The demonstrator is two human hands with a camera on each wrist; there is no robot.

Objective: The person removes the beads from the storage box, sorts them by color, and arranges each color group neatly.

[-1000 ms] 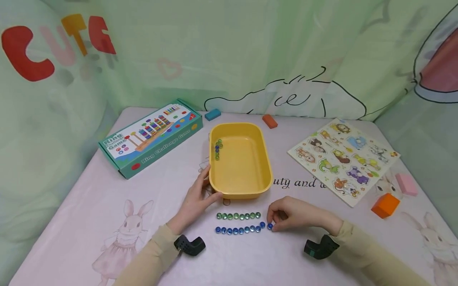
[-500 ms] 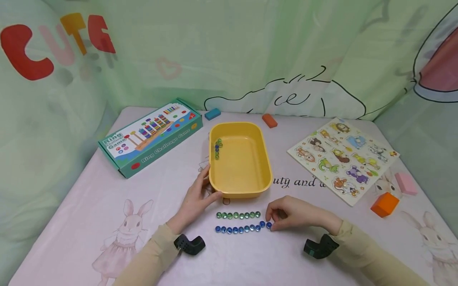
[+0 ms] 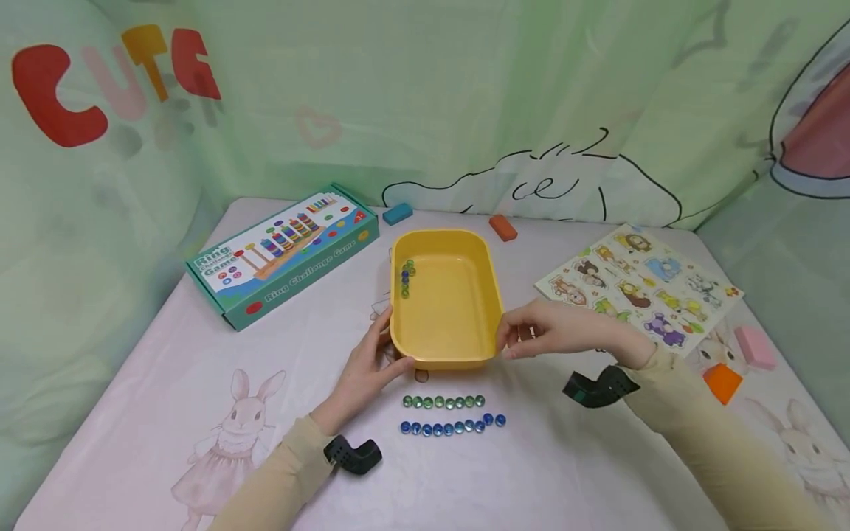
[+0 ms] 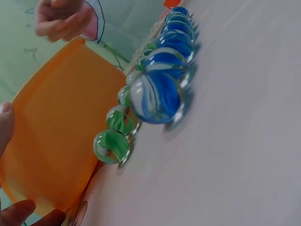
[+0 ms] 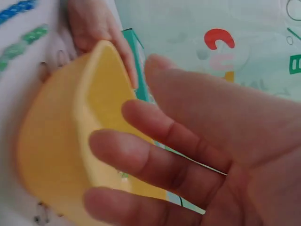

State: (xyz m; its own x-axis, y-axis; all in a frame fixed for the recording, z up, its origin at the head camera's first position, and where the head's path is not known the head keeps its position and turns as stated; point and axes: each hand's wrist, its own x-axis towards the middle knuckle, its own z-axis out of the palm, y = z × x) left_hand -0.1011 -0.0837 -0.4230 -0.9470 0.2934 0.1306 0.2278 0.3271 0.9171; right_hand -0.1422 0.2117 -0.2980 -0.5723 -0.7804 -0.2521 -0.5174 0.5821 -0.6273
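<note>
1. The pale pink tablecloth printed with rabbits (image 3: pixel 166 383) covers the whole table in front of me, and everything else lies on it.
2. The teal cardboard ring-game box (image 3: pixel 284 253) lies at the far left, well apart from my hands.
3. The wooden animal puzzle board (image 3: pixel 640 286) lies at the far right, just beyond my right wrist.
4. The yellow rectangular plastic tray (image 3: pixel 488 295) stands upright in the middle, between my two hands. A small cluster of green and blue glass marbles (image 3: pixel 406 278) sits inside it against its left wall.
5. My left hand (image 3: pixel 365 366) grips the tray's near left corner, thumb against the front wall and fingers curled along the left side.
6. My right hand (image 3: pixel 541 332) is at the tray's right wall near the front corner. Its fingers are loosely bent towards the rim, but I cannot tell whether they touch or clasp it; the right wrist view shows them relaxed just beside the tray.
7. A row of green glass marbles (image 3: pixel 443 402) lies on the cloth just in front of the tray, marbles touching one another.
8. A row of blue glass marbles (image 3: pixel 451 425) lies just nearer me, parallel to the green row and a little longer on the right.
</note>
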